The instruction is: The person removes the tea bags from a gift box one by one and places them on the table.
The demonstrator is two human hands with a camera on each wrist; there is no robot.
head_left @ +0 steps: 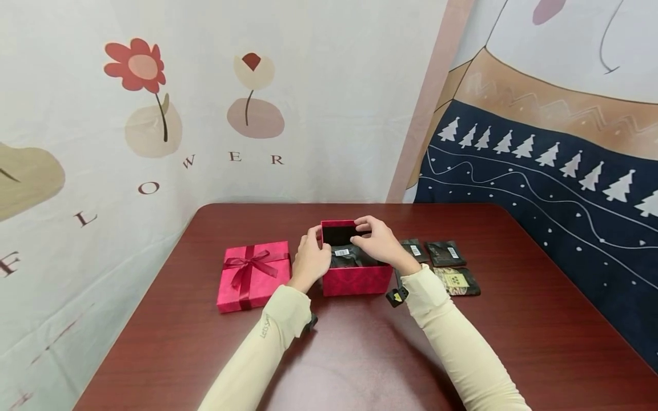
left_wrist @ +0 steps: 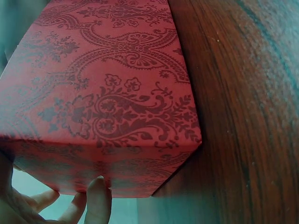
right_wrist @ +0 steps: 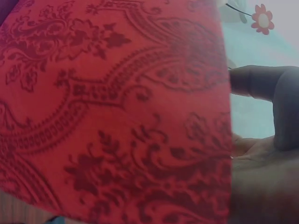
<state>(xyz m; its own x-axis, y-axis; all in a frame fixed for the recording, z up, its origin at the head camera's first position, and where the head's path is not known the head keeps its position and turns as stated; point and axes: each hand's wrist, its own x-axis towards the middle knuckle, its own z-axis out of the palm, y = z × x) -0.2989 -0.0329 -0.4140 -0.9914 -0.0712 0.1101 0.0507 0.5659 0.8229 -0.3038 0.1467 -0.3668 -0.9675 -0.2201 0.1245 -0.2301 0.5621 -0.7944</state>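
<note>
A red patterned gift box stands without its lid near the middle of the table, its inside black. Black packets, one with a white label, lie in it. My left hand grips the box's left wall, thumb at the rim and fingers against the outer side. Over the right part of the opening reaches my right hand, thumb and fingers apart near the back wall. I see nothing between them. The right wrist view shows mostly the box's patterned side and part of that hand.
Left of the box lies its red lid, tied with a dark red ribbon bow. To the right are two black labelled packets and a printed green-and-black packet, all on the brown table. Printed cloths hang behind.
</note>
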